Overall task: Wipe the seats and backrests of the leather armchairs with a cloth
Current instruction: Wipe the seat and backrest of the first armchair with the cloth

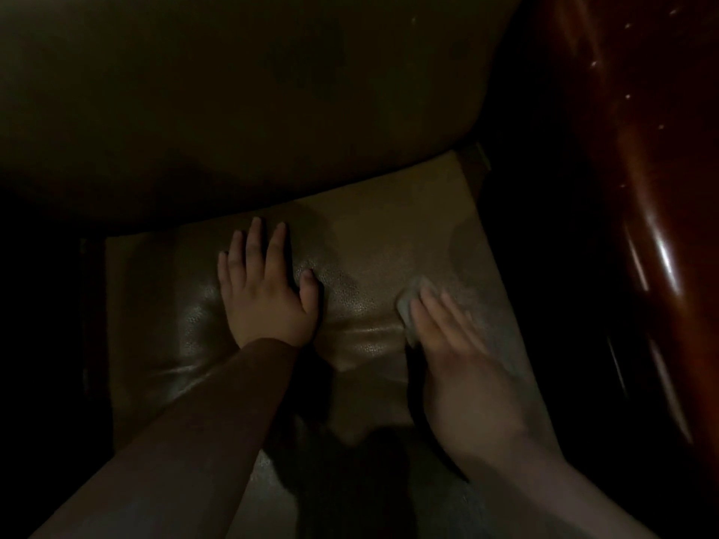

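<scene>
Your right hand [447, 336] presses a small grey cloth [412, 301] near the right edge of the tan leather seat [365, 235]; your left hand [268, 285] lies flat and spread, empty. The dark backrest [241, 95] probably still waits.

Cloth [409, 305] mostly under blurred right hand [463, 367]

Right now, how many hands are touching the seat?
2. The left hand lies flat, palm down, near the middle of the seat. The right hand presses a cloth on the seat's right side; most of the cloth is hidden under it.
</scene>
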`<state>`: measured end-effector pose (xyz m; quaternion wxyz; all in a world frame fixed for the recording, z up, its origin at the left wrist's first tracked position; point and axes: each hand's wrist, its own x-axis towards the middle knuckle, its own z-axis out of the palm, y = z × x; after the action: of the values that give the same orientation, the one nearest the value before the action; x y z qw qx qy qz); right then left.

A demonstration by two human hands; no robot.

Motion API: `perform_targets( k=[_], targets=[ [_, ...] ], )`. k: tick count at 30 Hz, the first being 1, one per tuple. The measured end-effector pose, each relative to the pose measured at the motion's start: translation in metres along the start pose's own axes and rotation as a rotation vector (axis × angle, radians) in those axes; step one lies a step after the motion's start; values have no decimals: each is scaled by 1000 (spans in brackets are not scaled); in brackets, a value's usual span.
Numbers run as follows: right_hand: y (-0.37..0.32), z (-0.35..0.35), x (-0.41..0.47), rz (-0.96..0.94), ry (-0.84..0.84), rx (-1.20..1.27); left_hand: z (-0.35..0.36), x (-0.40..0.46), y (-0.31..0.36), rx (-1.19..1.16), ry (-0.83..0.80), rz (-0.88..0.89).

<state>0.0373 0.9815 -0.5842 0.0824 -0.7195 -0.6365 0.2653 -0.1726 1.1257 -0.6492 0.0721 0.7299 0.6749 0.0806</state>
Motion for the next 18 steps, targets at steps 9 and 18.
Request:
perform_targets(
  k=[9,18],
  targets=[
    [39,-2,2,258,303,144,-17,0,1,-7,-69,2],
    [62,-1,-109,74,14,19,-62,-88,37,-46,-344,121]
  ],
)
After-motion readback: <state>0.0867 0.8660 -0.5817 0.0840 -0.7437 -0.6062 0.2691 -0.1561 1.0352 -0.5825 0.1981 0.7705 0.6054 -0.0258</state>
